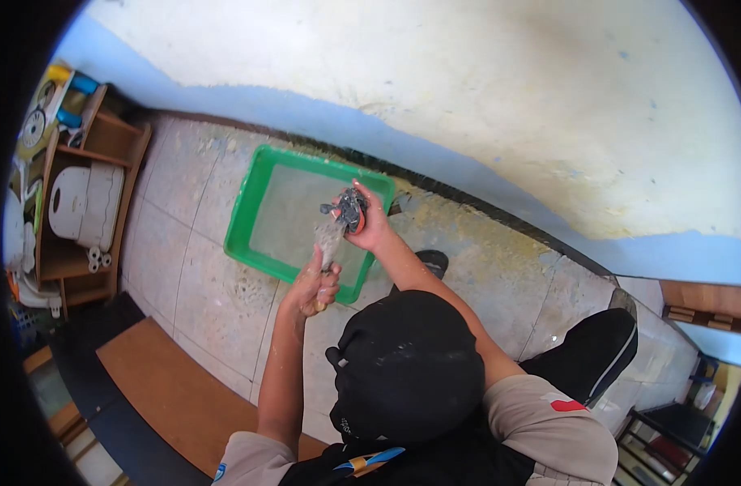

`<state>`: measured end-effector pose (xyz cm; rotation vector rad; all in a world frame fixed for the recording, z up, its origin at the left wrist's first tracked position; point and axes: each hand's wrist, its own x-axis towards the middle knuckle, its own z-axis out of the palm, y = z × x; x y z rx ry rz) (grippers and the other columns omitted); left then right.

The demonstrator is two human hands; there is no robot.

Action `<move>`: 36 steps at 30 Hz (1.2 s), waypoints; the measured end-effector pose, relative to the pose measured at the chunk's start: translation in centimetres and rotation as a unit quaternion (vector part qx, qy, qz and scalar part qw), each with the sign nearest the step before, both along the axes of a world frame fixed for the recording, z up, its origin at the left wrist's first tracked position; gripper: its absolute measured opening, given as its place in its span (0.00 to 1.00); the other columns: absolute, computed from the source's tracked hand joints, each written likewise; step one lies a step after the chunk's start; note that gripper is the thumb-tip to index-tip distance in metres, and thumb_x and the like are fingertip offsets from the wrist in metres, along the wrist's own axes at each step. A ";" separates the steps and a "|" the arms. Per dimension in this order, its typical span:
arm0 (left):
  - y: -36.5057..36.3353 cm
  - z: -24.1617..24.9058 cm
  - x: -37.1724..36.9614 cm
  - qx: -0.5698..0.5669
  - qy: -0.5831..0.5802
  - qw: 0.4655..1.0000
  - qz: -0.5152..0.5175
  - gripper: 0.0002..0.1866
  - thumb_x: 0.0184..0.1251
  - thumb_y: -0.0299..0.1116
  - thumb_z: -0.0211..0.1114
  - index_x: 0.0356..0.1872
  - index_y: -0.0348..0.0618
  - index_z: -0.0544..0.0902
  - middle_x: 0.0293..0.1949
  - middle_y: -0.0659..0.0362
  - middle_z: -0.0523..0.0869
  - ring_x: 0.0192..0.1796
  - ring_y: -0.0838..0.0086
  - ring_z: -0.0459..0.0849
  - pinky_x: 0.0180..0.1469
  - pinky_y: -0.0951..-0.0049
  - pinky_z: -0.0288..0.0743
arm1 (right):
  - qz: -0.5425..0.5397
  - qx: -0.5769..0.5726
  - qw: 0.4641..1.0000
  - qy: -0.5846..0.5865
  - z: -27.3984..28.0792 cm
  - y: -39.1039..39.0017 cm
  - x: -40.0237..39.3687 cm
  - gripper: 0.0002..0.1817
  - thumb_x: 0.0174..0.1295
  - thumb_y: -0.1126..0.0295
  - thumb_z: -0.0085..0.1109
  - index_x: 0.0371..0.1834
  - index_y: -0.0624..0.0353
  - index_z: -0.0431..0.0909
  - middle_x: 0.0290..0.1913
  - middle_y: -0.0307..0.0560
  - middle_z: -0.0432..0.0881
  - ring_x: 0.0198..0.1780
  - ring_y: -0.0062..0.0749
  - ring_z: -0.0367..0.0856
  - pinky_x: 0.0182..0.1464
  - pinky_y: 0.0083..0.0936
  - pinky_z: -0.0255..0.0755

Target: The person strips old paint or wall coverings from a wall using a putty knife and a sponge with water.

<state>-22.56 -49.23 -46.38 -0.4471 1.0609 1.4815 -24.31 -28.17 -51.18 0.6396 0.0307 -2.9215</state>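
My left hand (312, 289) is closed around the handle of what looks like a brush, its pale wet bristles (330, 237) pointing up and away from me. Higher and to the right, my right hand (372, 220) grips a dark grey, lumpy wet object with an orange-red part (353, 209), whose kind I cannot make out. The bristles touch or nearly touch the underside of this object. Both things are over a green plastic tub (237, 236) that holds cloudy greyish liquid. Wet splashes mark my hands and forearms.
The tub rests on stained floor tiles (200, 267) beside a peeling wall (435, 154). Wooden shelves (115, 134) with assorted items stand left, and a brown-topped bench (168, 389) lies lower left. My black cap (411, 364) covers the lower middle. A dark chair (670, 429) is lower right.
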 end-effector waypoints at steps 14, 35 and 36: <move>10.4 -0.4 -3.4 0.043 0.203 0.978 0.031 0.31 0.76 0.57 0.63 0.59 0.36 0.76 0.29 0.65 0.73 0.20 0.81 0.70 0.22 0.79 0.69 | -0.033 0.425 0.896 0.124 18.9 4.7 2.4 0.10 0.63 0.63 0.72 0.34 0.50 0.77 0.24 0.37 0.78 0.17 0.21 0.71 0.17 0.26 0.63; 22.2 2.0 -1.9 0.137 0.290 0.947 -0.011 0.30 0.76 0.57 0.64 0.57 0.36 0.79 0.28 0.65 0.74 0.21 0.81 0.70 0.24 0.78 0.68 | -0.627 0.727 -0.218 -0.174 74.7 40.7 34.2 0.16 0.67 0.61 0.60 0.35 0.67 0.78 0.39 0.64 0.81 0.44 0.59 0.78 0.52 0.50 0.71; 21.7 1.5 -1.6 0.131 0.290 0.948 -0.009 0.30 0.76 0.57 0.64 0.57 0.36 0.79 0.28 0.65 0.74 0.21 0.81 0.70 0.25 0.78 0.68 | -0.624 0.709 -0.270 -0.189 74.4 41.1 34.1 0.14 0.66 0.63 0.60 0.34 0.66 0.78 0.38 0.62 0.81 0.43 0.59 0.78 0.51 0.50 0.71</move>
